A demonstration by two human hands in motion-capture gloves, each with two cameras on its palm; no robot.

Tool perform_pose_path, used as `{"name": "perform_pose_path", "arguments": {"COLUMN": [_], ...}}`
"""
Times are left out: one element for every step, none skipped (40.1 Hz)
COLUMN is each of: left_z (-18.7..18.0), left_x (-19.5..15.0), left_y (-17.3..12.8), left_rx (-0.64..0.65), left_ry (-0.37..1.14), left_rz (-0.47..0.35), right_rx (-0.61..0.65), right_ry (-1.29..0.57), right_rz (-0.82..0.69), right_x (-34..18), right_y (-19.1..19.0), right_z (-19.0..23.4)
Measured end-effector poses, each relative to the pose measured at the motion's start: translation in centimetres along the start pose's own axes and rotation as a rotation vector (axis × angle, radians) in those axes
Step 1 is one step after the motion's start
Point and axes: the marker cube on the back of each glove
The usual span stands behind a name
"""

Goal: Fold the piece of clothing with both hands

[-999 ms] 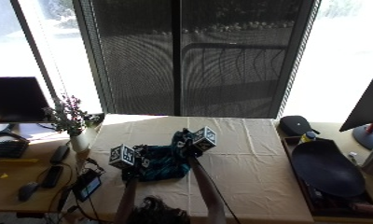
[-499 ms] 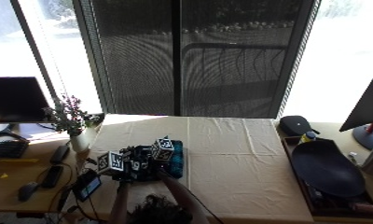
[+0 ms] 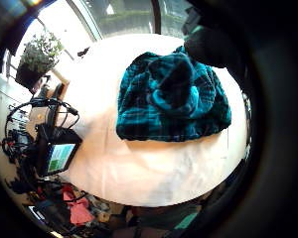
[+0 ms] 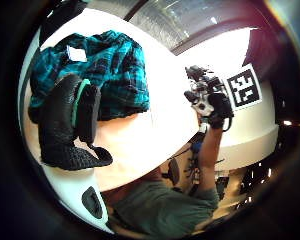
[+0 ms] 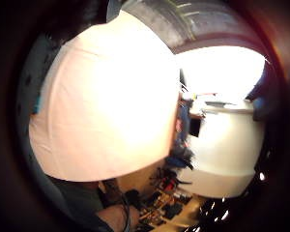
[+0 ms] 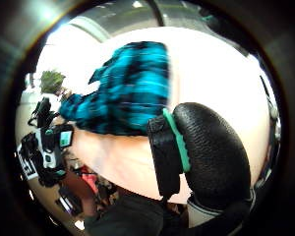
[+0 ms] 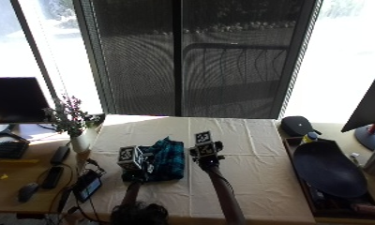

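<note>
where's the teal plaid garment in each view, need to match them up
Outside view: plaid garment on the white tablecloth, between the two hands.
Left little finger side palm view: bundled on the cloth.
Left thumb side palm view: beside the gloved fingers.
Right thumb side palm view: beyond the gloved thumb.
Right little finger side palm view: not clearly in it.
Shared landmark: the potted plant, also and.

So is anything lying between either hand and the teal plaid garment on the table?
Nothing visible does. The garment lies bunched on the white tablecloth. The left hand is at its near edge and the right hand just beside it, with only bare cloth between.
</note>
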Motion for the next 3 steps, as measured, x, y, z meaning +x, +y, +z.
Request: {"name": "perform_pose_path", "arguments": {"left_z": [0.1,-0.2,-1.3], "left_x": [0.3,0.7,1.0], "left_y": [-0.1,-0.1,-0.3], "left_rx": [0.002,0.019,0.065], "left_ry": [-0.022,-0.055,-0.110], "left_rz": [0.009,0.018,0.029], "right_rx": [0.028,0.027,0.009], "right_ry": [0.012,0.025,0.041], "right_rz": [0.014,0.031,0.047], "right_x": [1.0,2.1,3.2], "right_y": [-0.3,-0.1,0.4], "right_z": [-0.1,-0.3,-0.6]}}
